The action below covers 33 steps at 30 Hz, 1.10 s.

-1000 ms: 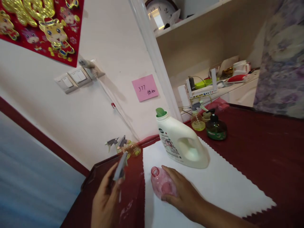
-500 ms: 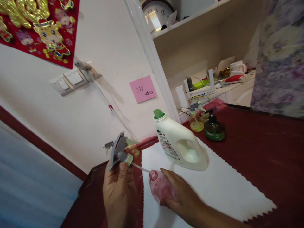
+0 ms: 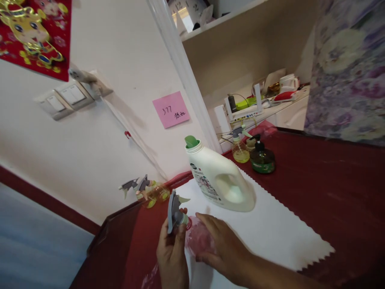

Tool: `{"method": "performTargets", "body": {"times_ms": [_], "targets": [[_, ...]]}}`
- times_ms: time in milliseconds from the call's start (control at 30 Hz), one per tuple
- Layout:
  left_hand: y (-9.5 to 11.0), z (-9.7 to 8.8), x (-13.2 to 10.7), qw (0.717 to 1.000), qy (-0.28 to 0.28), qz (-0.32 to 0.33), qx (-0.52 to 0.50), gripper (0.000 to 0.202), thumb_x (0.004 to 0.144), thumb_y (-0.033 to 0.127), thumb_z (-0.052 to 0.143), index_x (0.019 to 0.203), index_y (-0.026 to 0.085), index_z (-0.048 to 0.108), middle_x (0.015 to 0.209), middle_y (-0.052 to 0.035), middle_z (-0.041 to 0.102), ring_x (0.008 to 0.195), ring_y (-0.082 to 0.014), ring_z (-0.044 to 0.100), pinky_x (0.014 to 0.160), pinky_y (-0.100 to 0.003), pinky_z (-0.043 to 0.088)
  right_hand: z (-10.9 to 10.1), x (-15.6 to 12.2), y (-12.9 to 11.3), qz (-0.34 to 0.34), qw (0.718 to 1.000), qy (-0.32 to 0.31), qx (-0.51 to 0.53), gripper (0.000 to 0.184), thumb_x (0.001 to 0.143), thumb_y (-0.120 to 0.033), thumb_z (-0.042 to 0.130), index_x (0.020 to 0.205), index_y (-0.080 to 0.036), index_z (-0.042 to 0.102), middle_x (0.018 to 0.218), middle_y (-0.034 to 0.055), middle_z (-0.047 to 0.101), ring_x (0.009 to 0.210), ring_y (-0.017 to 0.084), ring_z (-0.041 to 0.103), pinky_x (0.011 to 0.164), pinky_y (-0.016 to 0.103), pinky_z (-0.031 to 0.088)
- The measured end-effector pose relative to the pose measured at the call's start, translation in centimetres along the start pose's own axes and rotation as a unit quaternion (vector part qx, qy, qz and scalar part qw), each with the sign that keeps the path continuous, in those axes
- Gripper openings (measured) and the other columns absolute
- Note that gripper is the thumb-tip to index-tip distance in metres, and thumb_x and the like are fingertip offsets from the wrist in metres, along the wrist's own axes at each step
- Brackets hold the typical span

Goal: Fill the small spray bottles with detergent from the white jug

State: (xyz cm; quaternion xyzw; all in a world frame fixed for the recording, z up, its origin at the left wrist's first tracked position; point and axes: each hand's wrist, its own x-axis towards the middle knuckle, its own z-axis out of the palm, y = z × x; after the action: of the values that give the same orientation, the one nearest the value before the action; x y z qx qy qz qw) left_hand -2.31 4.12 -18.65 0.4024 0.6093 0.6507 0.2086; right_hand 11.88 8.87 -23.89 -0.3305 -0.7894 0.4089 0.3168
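Wall at far left carries a red poster (image 3: 33,36) with gold figures, a bank of switches (image 3: 61,98) below it, and a plug (image 3: 80,75) with a cable running down to the right. Pink note (image 3: 171,109) reads 377. On the dark red table (image 3: 315,176), near the wall, 2 spray bottles (image 3: 150,192) with yellowish liquid lie on their sides. Left hand (image 3: 172,253) is closed around a grey trigger sprayer head (image 3: 175,212), fingers clamped at its collar; the head sits right at the mouth of the pink bottle (image 3: 197,239). That bottle is tilted, mouth toward the left, over the white mat (image 3: 270,228), and the right hand (image 3: 225,249) wraps its body, fingers curled over the top. Whether the head is threaded on, cannot tell. Just behind stands a white detergent jug (image 3: 221,180) with a green cap, resting on the mat. Further right, off the mat, 1 small spray bottle (image 3: 240,146) of yellow liquid and 1 dark green pump bottle (image 3: 262,158) stand side by side. Shelf (image 3: 270,108) behind holds a white router and cups. Floral fabric (image 3: 349,68) fills the far right.
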Motion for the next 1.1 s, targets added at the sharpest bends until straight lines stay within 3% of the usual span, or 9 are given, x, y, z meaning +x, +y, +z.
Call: {"method": "performTargets", "body": {"times_ms": [267,533,700,800,967,1100], "targets": [[-1.1,-0.3,-0.3,0.999,-0.035,0.018,0.009,0.047,0.079,0.053,0.079,0.115,0.023,0.071,0.121,-0.0069,0.076,0.111,-0.0233,0.07,0.095,-0.029,0.055,-0.2,-0.1,-0.4,0.005,1.0,-0.001,-0.005,0.093,0.074,-0.032,0.085,0.154,-0.014,0.041,0.156,0.0163,0.049,0.141,0.033,0.046,0.119,0.049,0.037],[-1.7,0.1,-0.9,1.0,-0.019,0.002,-0.009,0.048,0.078,0.055,0.079,0.112,0.024,0.071,0.121,-0.0087,0.075,0.112,-0.0267,0.069,0.098,-0.037,0.054,-0.4,-0.1,-0.6,0.001,1.0,-0.006,-0.009,0.09,0.073,-0.026,0.079,0.154,-0.014,0.04,0.157,0.0171,0.047,0.143,0.033,0.044,0.119,0.052,0.036],[-0.8,0.4,-0.4,1.0,-0.022,0.0,-0.002,0.048,0.07,0.051,0.087,0.103,0.02,0.07,0.105,-0.0081,0.074,0.1,-0.0261,0.069,0.091,-0.037,0.055,-0.4,-0.1,-0.5,-0.013,1.0,0.009,-0.005,0.089,0.073,-0.023,0.078,0.153,-0.016,0.04,0.155,0.0164,0.05,0.14,0.033,0.048,0.116,0.053,0.039],[-0.5,0.4,0.2,0.999,-0.011,0.038,0.027,0.046,0.066,0.049,0.089,0.097,0.02,0.071,0.099,-0.0053,0.07,0.095,-0.0231,0.066,0.089,-0.034,0.052,-0.5,-0.1,-0.5,-0.004,1.0,0.0,-0.009,0.091,0.072,-0.022,0.08,0.153,-0.014,0.041,0.155,0.0169,0.049,0.14,0.034,0.047,0.117,0.052,0.037],[-1.0,0.0,0.3,0.996,-0.05,0.055,0.045,0.038,0.079,0.049,0.08,0.104,0.022,0.071,0.103,-0.0052,0.071,0.099,-0.0236,0.066,0.093,-0.035,0.05,-0.6,-0.1,-0.6,0.006,1.0,-0.011,-0.006,0.092,0.073,-0.027,0.084,0.153,-0.013,0.041,0.156,0.0175,0.049,0.141,0.033,0.046,0.118,0.05,0.035],[-1.8,-0.4,-0.2,0.999,-0.022,0.021,0.018,0.047,0.08,0.055,0.077,0.114,0.024,0.069,0.112,-0.0076,0.073,0.109,-0.0276,0.067,0.096,-0.038,0.051,-0.4,-0.1,-0.6,-0.001,1.0,0.005,-0.004,0.091,0.072,-0.028,0.086,0.152,-0.014,0.043,0.153,0.0172,0.051,0.138,0.034,0.048,0.116,0.051,0.038]]}}
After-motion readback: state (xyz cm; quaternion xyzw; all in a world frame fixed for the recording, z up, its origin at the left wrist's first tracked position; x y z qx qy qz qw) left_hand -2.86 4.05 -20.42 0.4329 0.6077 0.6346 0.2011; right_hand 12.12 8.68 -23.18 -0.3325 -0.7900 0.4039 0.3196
